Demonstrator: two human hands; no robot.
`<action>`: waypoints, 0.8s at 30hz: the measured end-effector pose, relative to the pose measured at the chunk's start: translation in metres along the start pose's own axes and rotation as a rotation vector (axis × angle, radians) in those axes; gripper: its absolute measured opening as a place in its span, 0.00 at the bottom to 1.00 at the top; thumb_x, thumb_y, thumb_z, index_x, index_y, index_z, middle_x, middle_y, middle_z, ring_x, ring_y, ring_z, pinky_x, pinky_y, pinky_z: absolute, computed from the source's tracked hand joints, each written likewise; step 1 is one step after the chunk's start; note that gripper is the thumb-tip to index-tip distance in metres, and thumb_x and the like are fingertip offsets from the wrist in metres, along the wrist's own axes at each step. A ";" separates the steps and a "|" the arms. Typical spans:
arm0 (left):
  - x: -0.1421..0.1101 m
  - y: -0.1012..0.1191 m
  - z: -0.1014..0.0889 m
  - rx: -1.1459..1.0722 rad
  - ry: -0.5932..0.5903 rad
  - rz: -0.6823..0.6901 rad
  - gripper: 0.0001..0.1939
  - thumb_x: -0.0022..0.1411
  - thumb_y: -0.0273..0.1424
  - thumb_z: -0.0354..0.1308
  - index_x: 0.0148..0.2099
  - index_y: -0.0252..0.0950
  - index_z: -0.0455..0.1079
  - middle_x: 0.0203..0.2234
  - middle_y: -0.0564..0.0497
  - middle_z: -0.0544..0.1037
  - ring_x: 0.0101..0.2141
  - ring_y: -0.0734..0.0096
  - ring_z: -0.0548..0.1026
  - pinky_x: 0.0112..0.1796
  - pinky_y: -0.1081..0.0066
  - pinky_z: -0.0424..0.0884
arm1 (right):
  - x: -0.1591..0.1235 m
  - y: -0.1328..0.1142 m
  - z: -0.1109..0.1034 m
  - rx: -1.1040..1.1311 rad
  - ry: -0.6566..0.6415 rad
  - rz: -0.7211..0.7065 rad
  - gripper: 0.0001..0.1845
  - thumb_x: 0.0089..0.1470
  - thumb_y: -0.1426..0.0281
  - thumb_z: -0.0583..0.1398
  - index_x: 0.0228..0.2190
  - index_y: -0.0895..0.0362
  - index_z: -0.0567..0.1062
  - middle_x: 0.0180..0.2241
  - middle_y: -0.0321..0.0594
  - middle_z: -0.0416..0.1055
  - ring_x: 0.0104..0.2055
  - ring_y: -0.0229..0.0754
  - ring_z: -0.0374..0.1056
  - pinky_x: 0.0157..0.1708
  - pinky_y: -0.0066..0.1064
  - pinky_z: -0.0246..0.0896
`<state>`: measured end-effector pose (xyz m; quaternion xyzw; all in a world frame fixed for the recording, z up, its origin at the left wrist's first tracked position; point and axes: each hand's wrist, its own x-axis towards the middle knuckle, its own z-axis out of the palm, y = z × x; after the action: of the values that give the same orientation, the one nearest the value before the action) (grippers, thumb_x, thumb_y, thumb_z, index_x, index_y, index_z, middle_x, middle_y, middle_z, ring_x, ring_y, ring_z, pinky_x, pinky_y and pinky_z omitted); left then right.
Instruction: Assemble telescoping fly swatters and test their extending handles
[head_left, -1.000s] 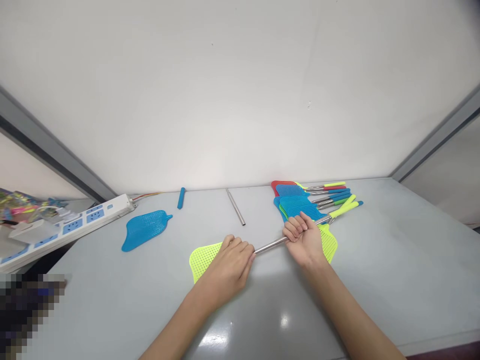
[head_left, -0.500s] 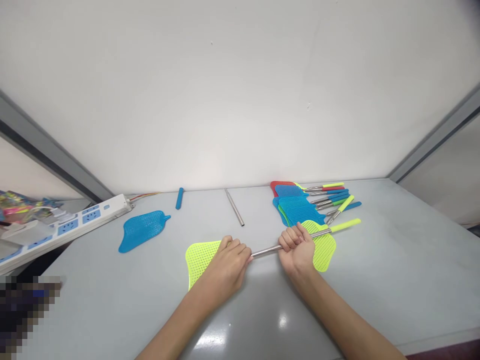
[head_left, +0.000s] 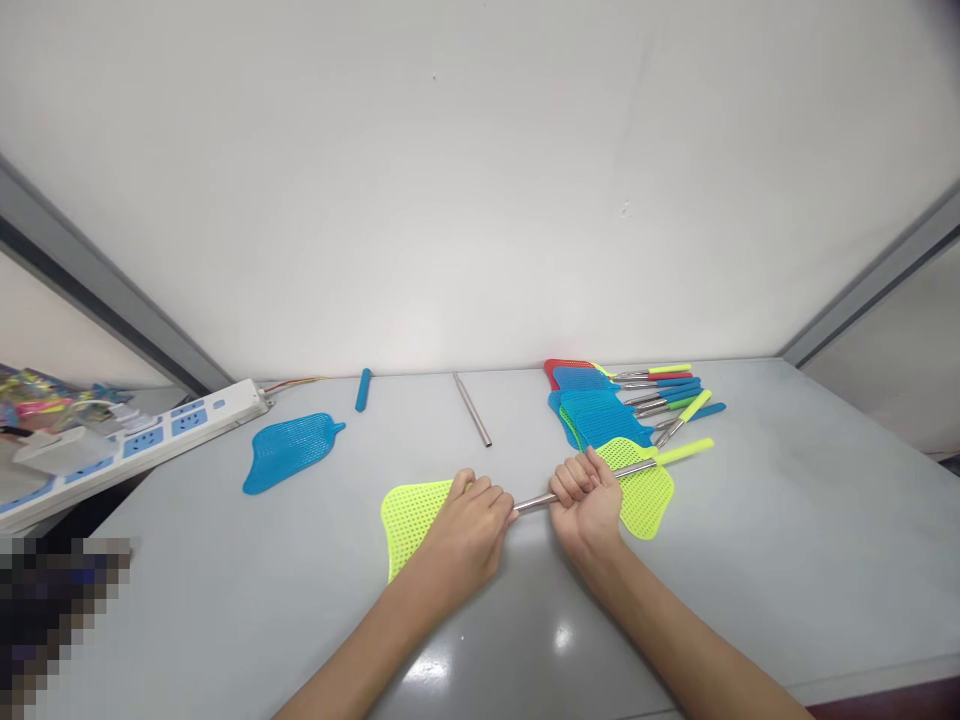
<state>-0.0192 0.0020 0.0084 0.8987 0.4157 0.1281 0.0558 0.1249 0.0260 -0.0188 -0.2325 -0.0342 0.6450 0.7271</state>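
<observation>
Between my two hands is a fly swatter with a yellow-green mesh head (head_left: 415, 513), a metal rod (head_left: 534, 501) and a yellow-green grip (head_left: 686, 452). My left hand (head_left: 475, 520) is closed round the swatter where head and rod meet, hiding the joint. Further along, my right hand (head_left: 586, 500) wraps the metal rod in a fist. Just behind the right hand, another yellow-green swatter head (head_left: 649, 500) lies on the table under the rod. A pile of finished-looking swatters with blue heads (head_left: 600, 415) lies beyond it, with red and green ones among them.
On the left of the grey table (head_left: 225, 610) lie a loose blue swatter head (head_left: 292, 453) and a blue grip (head_left: 363, 390). A loose metal rod (head_left: 472, 410) rests near the white wall (head_left: 465, 200). A power strip (head_left: 165, 433) with plugs runs along the left edge.
My hands have come closer together along the rod, and less of it shows between them. The swatter's grip end has shifted slightly left. The view has shifted a little.
</observation>
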 end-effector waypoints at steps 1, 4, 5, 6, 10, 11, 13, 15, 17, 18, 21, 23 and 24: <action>0.000 0.000 0.000 0.000 0.002 0.000 0.14 0.59 0.24 0.38 0.24 0.34 0.59 0.20 0.51 0.63 0.24 0.71 0.59 0.33 0.66 0.54 | 0.000 0.001 0.000 -0.005 -0.001 0.000 0.21 0.49 0.69 0.51 0.14 0.56 0.43 0.11 0.25 0.37 0.12 0.28 0.32 0.10 0.24 0.31; 0.000 0.001 0.002 -0.009 0.021 0.001 0.14 0.59 0.24 0.38 0.24 0.35 0.59 0.20 0.51 0.63 0.24 0.71 0.59 0.33 0.66 0.54 | -0.002 0.002 0.001 -0.039 -0.010 -0.009 0.22 0.49 0.68 0.51 0.14 0.56 0.43 0.11 0.25 0.36 0.12 0.28 0.32 0.10 0.24 0.31; 0.000 0.001 0.002 -0.013 0.027 0.001 0.14 0.59 0.24 0.38 0.24 0.35 0.59 0.20 0.51 0.63 0.24 0.71 0.59 0.33 0.66 0.54 | -0.002 0.003 0.001 -0.045 -0.010 -0.012 0.22 0.49 0.68 0.51 0.14 0.56 0.43 0.11 0.25 0.36 0.12 0.28 0.32 0.10 0.24 0.31; 0.000 0.002 0.002 -0.016 0.031 0.002 0.14 0.59 0.24 0.38 0.24 0.35 0.59 0.20 0.51 0.63 0.24 0.71 0.59 0.33 0.66 0.54 | -0.002 0.003 0.000 -0.042 -0.008 -0.012 0.22 0.49 0.68 0.51 0.14 0.56 0.43 0.11 0.25 0.36 0.12 0.28 0.32 0.10 0.24 0.30; 0.000 0.003 0.004 -0.013 0.027 0.007 0.14 0.59 0.24 0.38 0.24 0.35 0.59 0.20 0.51 0.63 0.24 0.71 0.59 0.34 0.66 0.54 | -0.004 0.007 0.000 -0.008 0.012 0.007 0.21 0.48 0.70 0.51 0.14 0.56 0.43 0.11 0.24 0.36 0.12 0.28 0.31 0.10 0.24 0.31; 0.000 0.003 0.005 -0.009 0.023 0.008 0.14 0.59 0.24 0.38 0.24 0.34 0.59 0.20 0.51 0.63 0.24 0.71 0.59 0.34 0.66 0.54 | -0.005 0.008 -0.001 0.000 0.016 0.014 0.21 0.48 0.70 0.51 0.14 0.56 0.44 0.11 0.24 0.37 0.12 0.28 0.31 0.10 0.24 0.30; 0.000 0.004 0.006 -0.004 0.020 0.008 0.14 0.59 0.24 0.38 0.24 0.34 0.59 0.20 0.51 0.64 0.24 0.71 0.59 0.34 0.66 0.54 | -0.006 0.009 -0.001 0.009 0.020 0.022 0.21 0.49 0.70 0.51 0.14 0.56 0.44 0.11 0.24 0.37 0.12 0.28 0.31 0.10 0.24 0.30; 0.000 0.005 0.007 -0.009 0.027 0.009 0.14 0.59 0.24 0.38 0.24 0.34 0.59 0.20 0.51 0.64 0.24 0.71 0.59 0.34 0.66 0.54 | -0.007 0.010 0.000 0.009 0.026 0.024 0.21 0.49 0.70 0.51 0.14 0.56 0.44 0.11 0.24 0.37 0.12 0.29 0.31 0.10 0.24 0.30; 0.000 0.005 0.007 -0.018 0.038 0.010 0.14 0.59 0.24 0.38 0.24 0.35 0.60 0.20 0.51 0.64 0.24 0.71 0.59 0.33 0.66 0.54 | -0.008 0.011 0.001 0.007 0.041 0.024 0.21 0.49 0.69 0.51 0.14 0.56 0.44 0.10 0.24 0.37 0.12 0.29 0.31 0.10 0.24 0.30; 0.000 0.005 0.007 -0.020 0.041 0.011 0.14 0.59 0.24 0.38 0.24 0.35 0.60 0.20 0.51 0.64 0.24 0.71 0.59 0.33 0.66 0.54 | -0.008 0.011 0.001 0.005 0.047 0.025 0.21 0.49 0.69 0.51 0.14 0.56 0.44 0.10 0.24 0.37 0.12 0.29 0.31 0.10 0.24 0.30; 0.000 0.006 0.007 -0.017 0.045 0.021 0.14 0.59 0.24 0.38 0.24 0.35 0.60 0.19 0.51 0.64 0.24 0.70 0.59 0.33 0.65 0.54 | -0.009 0.011 0.002 -0.019 0.035 0.018 0.21 0.49 0.69 0.51 0.14 0.56 0.44 0.10 0.24 0.37 0.12 0.29 0.31 0.10 0.24 0.30; 0.000 0.006 0.007 -0.012 0.046 0.028 0.14 0.59 0.23 0.38 0.24 0.35 0.60 0.19 0.51 0.64 0.24 0.71 0.59 0.33 0.65 0.54 | -0.010 0.011 0.002 -0.044 0.019 0.003 0.21 0.49 0.69 0.51 0.14 0.56 0.43 0.10 0.24 0.37 0.12 0.28 0.31 0.10 0.24 0.30; 0.000 0.006 0.007 -0.007 0.044 0.030 0.14 0.59 0.23 0.38 0.25 0.35 0.60 0.20 0.51 0.64 0.24 0.71 0.59 0.33 0.65 0.54 | -0.010 0.011 0.002 -0.050 0.016 -0.002 0.21 0.49 0.69 0.51 0.14 0.56 0.43 0.10 0.24 0.37 0.12 0.28 0.31 0.10 0.24 0.30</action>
<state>-0.0124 -0.0017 0.0031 0.9016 0.4028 0.1500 0.0480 0.1127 0.0178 -0.0188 -0.2558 -0.0447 0.6413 0.7220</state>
